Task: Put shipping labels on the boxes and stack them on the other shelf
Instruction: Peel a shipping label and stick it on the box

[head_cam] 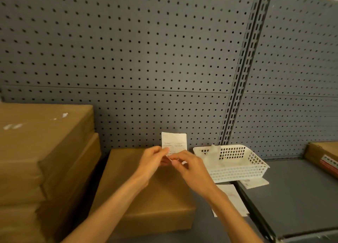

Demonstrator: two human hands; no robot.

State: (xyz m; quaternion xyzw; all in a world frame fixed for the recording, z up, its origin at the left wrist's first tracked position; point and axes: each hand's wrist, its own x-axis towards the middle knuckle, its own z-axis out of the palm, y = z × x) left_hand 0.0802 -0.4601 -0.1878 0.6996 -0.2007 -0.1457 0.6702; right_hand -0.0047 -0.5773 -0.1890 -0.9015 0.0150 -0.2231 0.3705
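**Peeling the label before it goes on the box**

Nearest the camera are the two forearms, leading up to the left hand [154, 157] and right hand [186, 165], both pinching the bottom edge of a white label [174, 142] that stands up above the fingertips. It looks like the backing is being picked apart, so go slow from one corner and keep the sticky side off the fingers. The box [146, 193] lies flat right under the hands; a white basket [236, 171] sits just beyond the right fingers.
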